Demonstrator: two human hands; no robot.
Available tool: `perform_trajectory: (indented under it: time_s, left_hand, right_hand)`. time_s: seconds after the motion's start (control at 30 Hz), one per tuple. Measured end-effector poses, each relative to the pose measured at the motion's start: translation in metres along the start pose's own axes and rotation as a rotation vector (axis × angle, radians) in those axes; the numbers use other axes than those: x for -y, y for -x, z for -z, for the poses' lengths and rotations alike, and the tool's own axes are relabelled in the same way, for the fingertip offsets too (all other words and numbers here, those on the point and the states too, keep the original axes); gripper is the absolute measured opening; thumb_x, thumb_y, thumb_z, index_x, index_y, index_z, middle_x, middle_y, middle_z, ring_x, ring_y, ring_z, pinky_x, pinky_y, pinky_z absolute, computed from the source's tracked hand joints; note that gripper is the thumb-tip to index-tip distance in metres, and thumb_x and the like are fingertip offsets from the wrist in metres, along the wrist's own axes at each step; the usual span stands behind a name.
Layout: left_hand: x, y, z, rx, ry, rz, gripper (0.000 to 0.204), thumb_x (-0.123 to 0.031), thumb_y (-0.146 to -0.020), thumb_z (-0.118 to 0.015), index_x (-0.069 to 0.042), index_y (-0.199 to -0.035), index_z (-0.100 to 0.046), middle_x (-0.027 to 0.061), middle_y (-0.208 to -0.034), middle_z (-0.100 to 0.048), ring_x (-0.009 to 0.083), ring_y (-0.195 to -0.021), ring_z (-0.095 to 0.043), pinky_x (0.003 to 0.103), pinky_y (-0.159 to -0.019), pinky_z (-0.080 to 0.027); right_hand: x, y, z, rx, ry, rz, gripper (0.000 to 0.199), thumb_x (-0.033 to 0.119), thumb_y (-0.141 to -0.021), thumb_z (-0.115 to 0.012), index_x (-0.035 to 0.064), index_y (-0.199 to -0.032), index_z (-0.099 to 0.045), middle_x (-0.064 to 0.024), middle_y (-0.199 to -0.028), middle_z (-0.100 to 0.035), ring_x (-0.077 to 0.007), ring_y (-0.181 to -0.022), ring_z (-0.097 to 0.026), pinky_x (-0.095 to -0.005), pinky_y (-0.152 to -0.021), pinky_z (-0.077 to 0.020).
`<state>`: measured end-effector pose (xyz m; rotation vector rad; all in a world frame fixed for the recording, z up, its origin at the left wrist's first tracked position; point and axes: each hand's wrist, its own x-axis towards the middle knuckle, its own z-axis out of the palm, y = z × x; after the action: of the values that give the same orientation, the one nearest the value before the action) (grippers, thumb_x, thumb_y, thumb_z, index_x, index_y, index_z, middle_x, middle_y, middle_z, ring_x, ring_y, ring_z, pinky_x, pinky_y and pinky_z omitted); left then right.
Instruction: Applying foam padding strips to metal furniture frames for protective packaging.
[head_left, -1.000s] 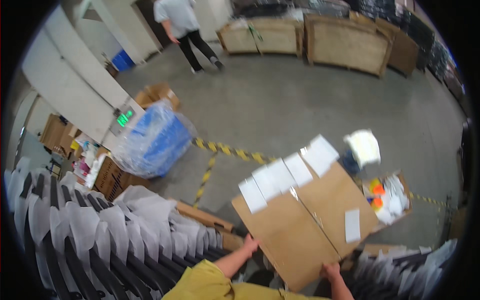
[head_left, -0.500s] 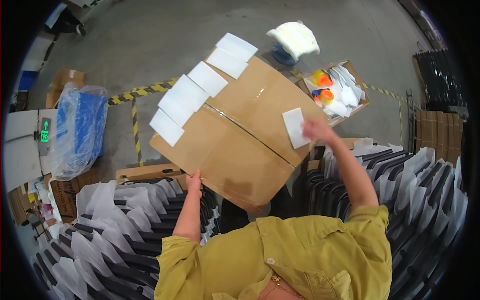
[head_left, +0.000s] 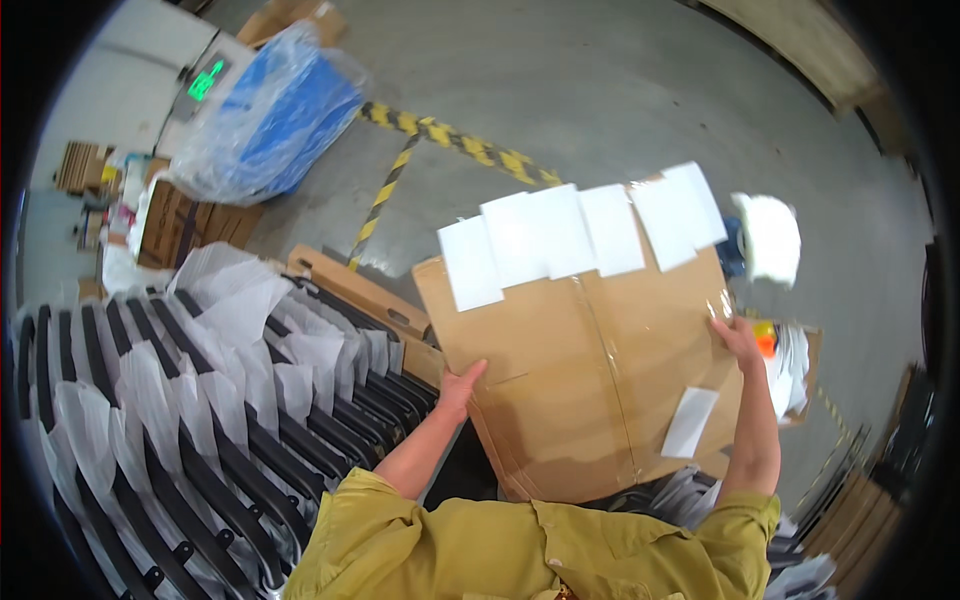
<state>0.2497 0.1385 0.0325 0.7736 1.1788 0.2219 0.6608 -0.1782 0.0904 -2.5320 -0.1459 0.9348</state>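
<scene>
A large flat cardboard box point(head_left: 560, 400) lies in front of me, a taped seam running down its middle. My left hand point(head_left: 463, 388) grips its left edge, thumb on top, and my right hand point(head_left: 737, 340) holds its right edge farther up; the fingers under the cardboard are hidden. White foam sheets point(head_left: 545, 235) lie overlapping in a row along the far edge, some sticking out past it. One single white foam sheet point(head_left: 690, 423) rests near the right side, below my right hand and apart from it.
Black metal frames point(head_left: 250, 480) wrapped in white foam stand in rows at my left, with more at lower right. A carton point(head_left: 813, 370) with white sheets and orange-yellow tape rolls stands right, near a white-covered stool point(head_left: 772, 240). Blue plastic-wrapped goods point(head_left: 290, 120) stand far left.
My view has swung left. The box has turned so the foam row lies across its far edge. My right hand has left the single sheet and taken the box's right edge.
</scene>
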Motion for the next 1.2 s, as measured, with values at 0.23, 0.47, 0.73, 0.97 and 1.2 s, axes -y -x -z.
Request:
perform_trajectory:
  time_s: [0.23,0.47,0.73,0.97,1.2]
  left_hand:
    - [-0.097,-0.017,-0.012,-0.004,0.074,-0.140,0.063,-0.008,-0.069,-0.066,-0.001,-0.120,-0.031,0.0078,-0.111,-0.049,0.0183,-0.100,-0.048,0.031,-0.085,-0.040]
    - [-0.173,-0.044,-0.015,0.038,-0.007,-0.287,0.084,-0.012,-0.066,-0.068,-0.002,-0.131,-0.015,0.0103,-0.120,-0.041,0.0179,-0.110,-0.041,0.030,-0.091,-0.035]
    - [-0.206,-0.038,-0.013,0.035,-0.269,-0.406,0.079,-0.008,-0.068,-0.067,-0.003,-0.130,-0.018,0.0099,-0.119,-0.043,0.0180,-0.108,-0.043,0.032,-0.089,-0.038]
    - [-0.202,-0.056,-0.026,0.127,-0.008,-0.379,0.084,-0.013,-0.064,-0.073,-0.002,-0.128,-0.020,0.0113,-0.111,-0.049,0.0172,-0.098,-0.051,0.029,-0.082,-0.043]
    - [-0.238,-0.115,-0.060,0.128,0.003,-0.345,0.084,-0.011,-0.065,-0.070,-0.001,-0.129,-0.016,0.0115,-0.114,-0.046,0.0183,-0.101,-0.049,0.030,-0.085,-0.041]
  right_hand:
    - [0.124,0.023,0.022,-0.076,-0.155,0.073,0.035,0.028,-0.071,-0.066,-0.0027,-0.082,-0.054,-0.0032,-0.073,-0.054,-0.0096,-0.064,-0.048,-0.0252,-0.055,-0.0404]
    - [0.162,0.040,0.059,-0.137,-0.132,0.079,0.047,0.033,-0.073,-0.065,-0.0046,-0.099,-0.052,-0.0072,-0.090,-0.056,-0.0141,-0.081,-0.050,-0.0268,-0.073,-0.0408]
    - [0.138,0.052,0.035,-0.214,-0.280,0.134,0.040,0.031,-0.075,-0.064,-0.0031,-0.094,-0.054,-0.0060,-0.087,-0.058,-0.0118,-0.075,-0.052,-0.0240,-0.067,-0.0416]
    - [0.143,0.041,0.023,-0.293,-0.377,0.235,0.039,0.027,-0.072,-0.066,-0.0048,-0.093,-0.056,-0.0060,-0.082,-0.059,-0.0110,-0.070,-0.053,-0.0233,-0.061,-0.0421]
    - [0.206,-0.036,0.039,-0.279,-0.282,0.178,0.046,0.032,-0.068,-0.070,-0.0059,-0.089,-0.055,-0.0082,-0.078,-0.058,-0.0132,-0.066,-0.054,-0.0261,-0.059,-0.0445]
